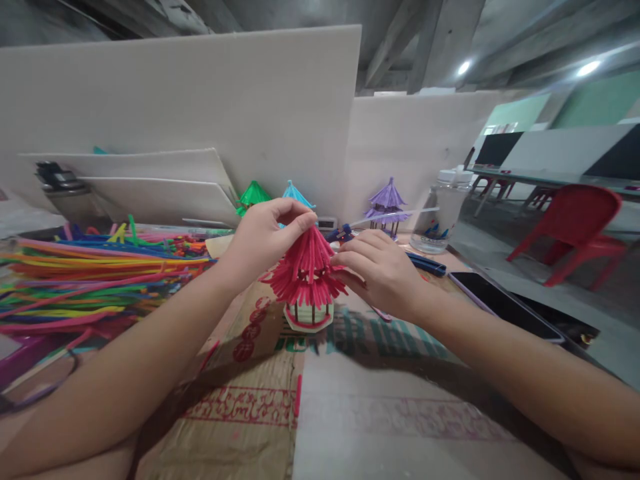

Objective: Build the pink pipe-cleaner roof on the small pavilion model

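Observation:
A small red pagoda model with a two-tiered roof of pipe cleaners stands upright on the cardboard. Thin brown posts join its lower roof to a pale many-sided base edged in red. At the roof's peak, the thumb and fingers of my left hand are closed on the tip. My right hand has its fingers bent against the right side of the upper roof; some fingertips are hidden behind it. A short red pipe cleaner piece lies nearer to me.
Bundles of coloured pipe cleaners lie at the left. Green, blue and purple pagoda models stand behind. A clear bottle and a phone are at the right. White boards rise at the back.

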Available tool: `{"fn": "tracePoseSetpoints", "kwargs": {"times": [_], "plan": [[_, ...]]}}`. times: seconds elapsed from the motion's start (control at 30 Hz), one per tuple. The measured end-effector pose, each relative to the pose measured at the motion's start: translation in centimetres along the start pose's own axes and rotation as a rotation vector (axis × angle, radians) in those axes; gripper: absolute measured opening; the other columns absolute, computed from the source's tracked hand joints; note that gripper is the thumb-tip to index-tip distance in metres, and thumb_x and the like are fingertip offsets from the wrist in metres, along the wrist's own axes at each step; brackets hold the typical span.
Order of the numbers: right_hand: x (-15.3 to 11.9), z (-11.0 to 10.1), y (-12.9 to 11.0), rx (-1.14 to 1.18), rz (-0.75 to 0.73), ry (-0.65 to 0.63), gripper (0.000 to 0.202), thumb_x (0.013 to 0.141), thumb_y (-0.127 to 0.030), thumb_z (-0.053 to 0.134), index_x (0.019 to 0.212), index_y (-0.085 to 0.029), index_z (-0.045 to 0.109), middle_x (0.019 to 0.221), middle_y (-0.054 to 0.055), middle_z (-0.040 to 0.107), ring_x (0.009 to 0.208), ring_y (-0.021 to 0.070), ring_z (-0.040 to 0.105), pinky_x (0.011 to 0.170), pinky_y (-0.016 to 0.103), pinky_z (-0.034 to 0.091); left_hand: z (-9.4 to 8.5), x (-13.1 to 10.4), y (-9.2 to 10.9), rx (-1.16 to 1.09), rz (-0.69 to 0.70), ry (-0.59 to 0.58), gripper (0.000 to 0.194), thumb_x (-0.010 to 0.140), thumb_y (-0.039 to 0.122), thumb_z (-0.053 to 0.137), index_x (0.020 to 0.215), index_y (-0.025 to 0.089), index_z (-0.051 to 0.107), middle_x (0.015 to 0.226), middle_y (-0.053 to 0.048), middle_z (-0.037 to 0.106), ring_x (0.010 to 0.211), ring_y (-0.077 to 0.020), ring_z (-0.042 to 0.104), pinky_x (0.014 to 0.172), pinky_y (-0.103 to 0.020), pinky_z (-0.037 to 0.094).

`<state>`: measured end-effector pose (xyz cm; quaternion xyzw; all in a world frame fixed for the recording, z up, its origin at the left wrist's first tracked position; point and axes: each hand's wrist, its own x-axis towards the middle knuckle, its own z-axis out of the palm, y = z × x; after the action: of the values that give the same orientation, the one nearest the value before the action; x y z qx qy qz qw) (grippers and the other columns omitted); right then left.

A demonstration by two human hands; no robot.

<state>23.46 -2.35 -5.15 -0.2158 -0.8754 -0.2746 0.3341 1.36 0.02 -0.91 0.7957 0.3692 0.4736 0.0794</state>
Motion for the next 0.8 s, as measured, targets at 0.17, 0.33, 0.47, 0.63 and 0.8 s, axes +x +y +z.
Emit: {"fn": "tracePoseSetpoints", "kwargs": {"times": [0.17,0.33,0.47,0.63,0.8], "plan": [[0.06,-0.10,-0.09,0.005,-0.011,0.010,0.019,0.101,-0.026,0.051,0.094,-0.019,0.067,0.088,0.006,0.072,0.084,0.0203,0.060,0.080,0.035,0.042,0.07,-0.03,-0.04,0.009,0.012,-0.002,0.030,0.092,0.044,0.059,0.087,0.017,0.071,0.083,-0.003,0.073,0.076,-0.0173,0.063,0.073,-0.027,0.047],[0.12,0.17,0.33,0.012,-0.004,0.080,0.019,0.100,-0.018,0.052,0.087,-0.019,0.067,0.083,0.004,0.072,0.080,0.0182,0.061,0.079,0.033,0.043,0.09,-0.07,0.03,0.009,0.013,-0.004,0.028,0.092,0.043,0.059,0.086,0.018,0.070,0.081,-0.003,0.072,0.074,-0.0168,0.062,0.071,-0.026,0.046],[0.24,0.05,0.50,0.049,0.019,0.093,0.015,0.099,-0.030,0.058,0.094,-0.019,0.066,0.089,0.006,0.075,0.083,0.0194,0.063,0.078,0.033,0.043,-0.05,0.00,0.09,0.005,-0.013,0.018,0.027,0.091,0.042,0.060,0.083,0.018,0.069,0.079,-0.002,0.071,0.071,-0.0162,0.060,0.068,-0.027,0.045],[0.29,-0.20,0.14,0.040,-0.004,0.052,0.019,0.099,-0.034,0.058,0.096,-0.017,0.065,0.089,0.006,0.074,0.086,0.0205,0.063,0.081,0.035,0.044,-0.07,0.10,0.05,0.014,-0.032,0.023,0.029,0.090,0.043,0.061,0.081,0.017,0.068,0.074,-0.002,0.069,0.065,-0.0147,0.057,0.062,-0.026,0.040],[0.11,-0.06,0.12,-0.004,-0.039,0.049,0.019,0.099,-0.034,0.058,0.098,-0.017,0.067,0.092,0.007,0.074,0.086,0.0211,0.061,0.081,0.036,0.044,0.00,0.00,0.43,0.049,-0.044,0.030,0.028,0.090,0.042,0.060,0.082,0.017,0.068,0.072,-0.001,0.067,0.062,-0.0138,0.054,0.060,-0.026,0.038]]}}
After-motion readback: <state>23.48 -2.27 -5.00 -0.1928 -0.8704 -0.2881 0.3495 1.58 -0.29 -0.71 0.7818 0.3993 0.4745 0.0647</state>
